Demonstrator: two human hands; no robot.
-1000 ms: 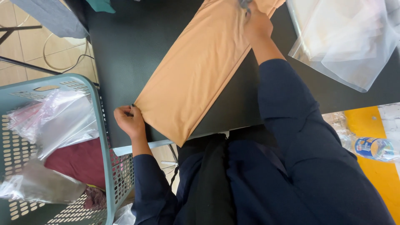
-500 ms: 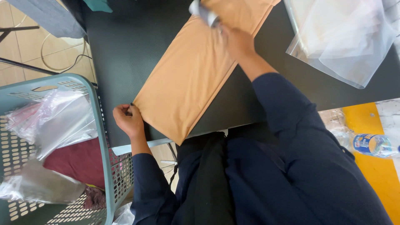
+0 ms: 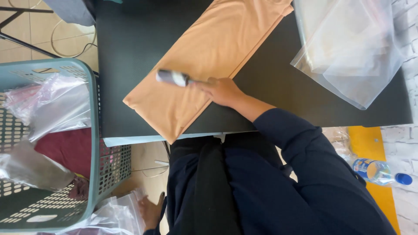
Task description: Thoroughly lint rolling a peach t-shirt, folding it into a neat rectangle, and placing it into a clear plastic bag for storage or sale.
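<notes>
1. The right hand (image 3: 222, 90), closed around a handle, has drawn the lint roller (image 3: 173, 78) from the far end of the folded peach garment (image 3: 209, 61) down to its near half; the roller head now lies across the cloth near the left edge.
2. The left hand (image 3: 151, 212) has left the garment's near corner and dropped below the table (image 3: 130, 48), beside a clear plastic bag (image 3: 117, 217) on the floor. The cloth, which lies flat on the table, is therefore no longer pinned.
3. Hidden or unclear: the left hand's fingers are covered by the dark sleeve and bag, so its grip cannot be told. The roller is motion-blurred; its handle is probably inside the right fist.
4. The garment's far end is cut off by the top edge of the view.
</notes>
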